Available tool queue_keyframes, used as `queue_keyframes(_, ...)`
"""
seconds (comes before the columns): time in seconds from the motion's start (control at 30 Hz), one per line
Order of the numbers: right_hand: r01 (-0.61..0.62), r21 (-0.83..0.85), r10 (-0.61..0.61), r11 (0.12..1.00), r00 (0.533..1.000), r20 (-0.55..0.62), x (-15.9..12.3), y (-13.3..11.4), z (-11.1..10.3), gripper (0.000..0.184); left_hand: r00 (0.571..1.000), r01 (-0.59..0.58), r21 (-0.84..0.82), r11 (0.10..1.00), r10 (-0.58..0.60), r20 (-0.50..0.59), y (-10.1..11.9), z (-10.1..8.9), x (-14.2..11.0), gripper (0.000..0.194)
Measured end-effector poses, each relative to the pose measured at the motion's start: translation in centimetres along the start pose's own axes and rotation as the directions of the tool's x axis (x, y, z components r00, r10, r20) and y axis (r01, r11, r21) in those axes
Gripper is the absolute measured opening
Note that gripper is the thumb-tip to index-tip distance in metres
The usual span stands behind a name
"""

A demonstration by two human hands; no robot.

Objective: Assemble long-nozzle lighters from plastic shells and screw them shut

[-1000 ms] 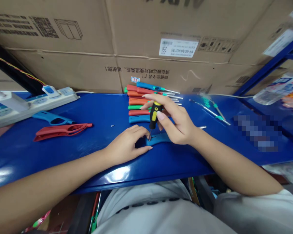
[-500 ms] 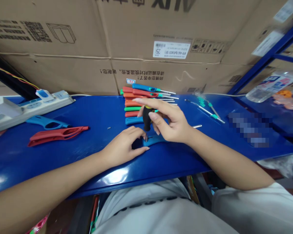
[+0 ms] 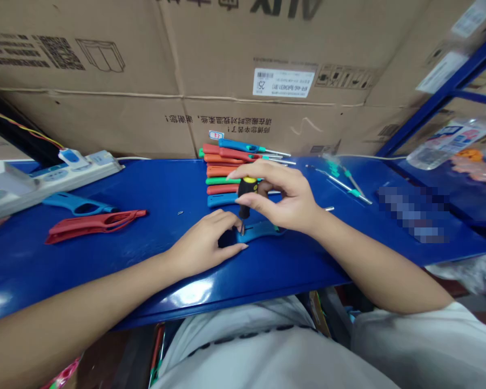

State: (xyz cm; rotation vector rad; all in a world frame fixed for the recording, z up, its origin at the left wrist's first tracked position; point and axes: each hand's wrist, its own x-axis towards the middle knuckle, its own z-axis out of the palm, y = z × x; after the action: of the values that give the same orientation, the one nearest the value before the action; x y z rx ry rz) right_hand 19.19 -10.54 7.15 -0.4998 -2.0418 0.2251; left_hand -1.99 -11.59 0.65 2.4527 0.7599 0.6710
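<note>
In the head view, we look down on a glossy, smooth blue table [image 3: 157, 186] that throws back a white glare at the lower centre of the frame. Behind it, across the top, stands matt brown cardboard [image 3: 117, 121], creased and printed with dark characters.

At the centre of the frame lies a curved blue plastic lighter [image 3: 261, 231] with a narrow slot, flat on the table, its metal tube running right beneath the forearm. Just above it we see a stacked row of red, orange, green and blue plastic lighters [image 3: 222, 172] with slim shiny tubes.

Left of centre are two tiny metal pins [image 3: 180, 212]; farther left, a flat blue plastic shell [image 3: 62, 201] with an oval opening touches or nearly touches red plastic shells [image 3: 73, 228], below a white plastic power strip [image 3: 60, 177]. At the right lie thin metal tubes with green ends [image 3: 342, 182], and a clear plastic bottle [image 3: 431, 148] rests on its side.

Our left hand [image 3: 206, 240] is half curled, thumb and fingers closed about the left end of the blue lighter. Our right hand [image 3: 287, 197] grasps a stubby black-and-yellow screwdriver [image 3: 245, 208] nearly upright between thumb and fingers, its thin shaft meeting the lighter's left end beside the left fingertips.
</note>
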Motion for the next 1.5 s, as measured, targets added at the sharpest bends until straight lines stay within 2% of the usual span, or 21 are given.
queue_keyframes(0.07,0.077,-0.107,-0.082,0.991,0.995,-0.048,-0.1,0.1,0.0,0.025,1.000,-0.002,0.010,1.000,0.002,-0.007,-0.1,0.1,0.0,0.021)
queue_keyframes(0.13,0.091,-0.141,-0.095,0.986,0.995,-0.018,-0.1,0.1,-0.1,0.025,1.000,-0.003,0.019,1.000,0.003,-0.013,-0.1,0.1,0.0,0.020)
queue_keyframes(0.27,-0.114,0.054,0.106,0.992,0.984,0.141,-0.1,-0.2,-0.1,0.037,1.000,0.004,0.012,1.000,-0.004,-0.002,0.0,0.0,0.0,0.019)
queue_keyframes(0.33,-0.149,0.099,0.134,0.984,0.980,0.150,-0.1,-0.1,0.0,0.033,1.000,0.007,0.006,1.000,-0.007,0.005,0.1,-0.1,0.0,0.019)
queue_keyframes(0.4,-0.083,0.021,0.081,0.996,0.995,0.061,-0.2,0.2,0.0,0.029,1.000,0.009,0.006,1.000,-0.009,0.004,0.1,-0.1,0.0,0.019)
queue_keyframes(0.47,0.036,-0.126,-0.039,0.991,0.999,-0.018,-0.3,0.4,-0.1,0.028,1.000,0.002,0.009,1.000,-0.002,-0.005,0.1,0.0,0.0,0.020)
queue_keyframes(0.53,0.144,-0.217,-0.151,0.966,0.988,-0.017,-0.3,0.3,-0.3,0.024,1.000,-0.010,0.017,1.000,0.011,-0.018,0.1,0.0,0.0,0.020)
queue_keyframes(0.57,0.170,-0.211,-0.175,0.963,0.985,-0.007,-0.3,0.1,-0.4,0.024,1.000,-0.014,0.020,1.000,0.014,-0.022,0.1,0.0,0.0,0.020)
queue_keyframes(0.67,0.079,-0.050,-0.076,0.996,0.995,0.058,-0.1,-0.6,-0.5,0.033,1.000,-0.009,0.021,1.000,0.009,-0.018,0.0,0.0,0.0,0.020)
queue_keyframes(0.73,-0.008,0.026,0.006,1.000,0.996,0.087,0.1,-0.8,-0.4,0.032,1.000,-0.008,0.021,1.000,0.009,-0.014,-0.1,0.1,-0.1,0.020)
queue_keyframes(0.77,-0.014,0.021,0.012,1.000,0.997,0.073,0.1,-0.9,-0.3,0.027,1.000,-0.012,0.024,1.000,0.013,-0.016,-0.1,0.1,-0.1,0.020)
queue_keyframes(0.87,0.127,-0.130,-0.134,0.983,0.990,-0.044,-0.1,-0.6,-0.1,0.019,0.999,-0.036,0.038,0.999,0.037,-0.038,-0.2,0.2,-0.1,0.021)
queue_keyframes(0.93,0.201,-0.210,-0.217,0.957,0.975,-0.054,-0.4,-0.4,0.0,0.020,0.998,-0.042,0.038,0.998,0.044,-0.044,-0.2,0.2,-0.1,0.021)
queue_keyframes(1.0,0.152,-0.146,-0.156,0.978,0.988,-0.017,-0.6,-0.6,0.1,0.024,0.999,-0.028,0.027,0.999,0.029,-0.031,-0.1,0.2,-0.1,0.021)
queue_keyframes(1.07,0.006,0.014,-0.007,1.000,0.998,0.067,-0.6,-0.8,0.3,0.035,1.000,-0.006,0.018,1.000,0.006,-0.014,-0.1,0.1,-0.1,0.021)
queue_keyframes(1.13,-0.097,0.114,0.082,0.989,0.988,0.133,-0.5,-1.1,0.5,0.036,1.000,0.001,0.021,1.000,-0.001,-0.010,-0.1,0.1,-0.1,0.021)
queue_keyframes(1.2,-0.055,0.060,0.050,0.997,0.995,0.085,-0.4,-1.0,0.5,0.026,1.000,-0.011,0.031,0.999,0.012,-0.022,-0.1,0.2,-0.1,0.021)
queue_keyframes(1.3,0.134,-0.165,-0.142,0.977,0.989,-0.037,-0.5,-0.6,0.4,0.018,0.998,-0.030,0.042,0.999,0.032,-0.045,-0.2,0.2,-0.1,0.021)
queue_keyframes(1.37,0.209,-0.230,-0.220,0.950,0.975,-0.026,-0.6,-0.5,0.2,0.018,0.998,-0.030,0.044,0.999,0.032,-0.048,-0.1,0.2,-0.1,0.022)
queue_keyframes(1.43,0.159,-0.149,-0.159,0.976,0.987,0.014,-0.6,-0.6,0.2,0.022,0.999,-0.019,0.039,0.999,0.021,-0.035,-0.1,0.2,-0.1,0.021)
queue_keyframes(1.5,0.017,0.018,-0.018,1.000,0.996,0.088,-0.5,-0.8,0.2,0.032,1.000,-0.005,0.031,1.000,0.005,-0.013,0.0,0.1,-0.1,0.021)
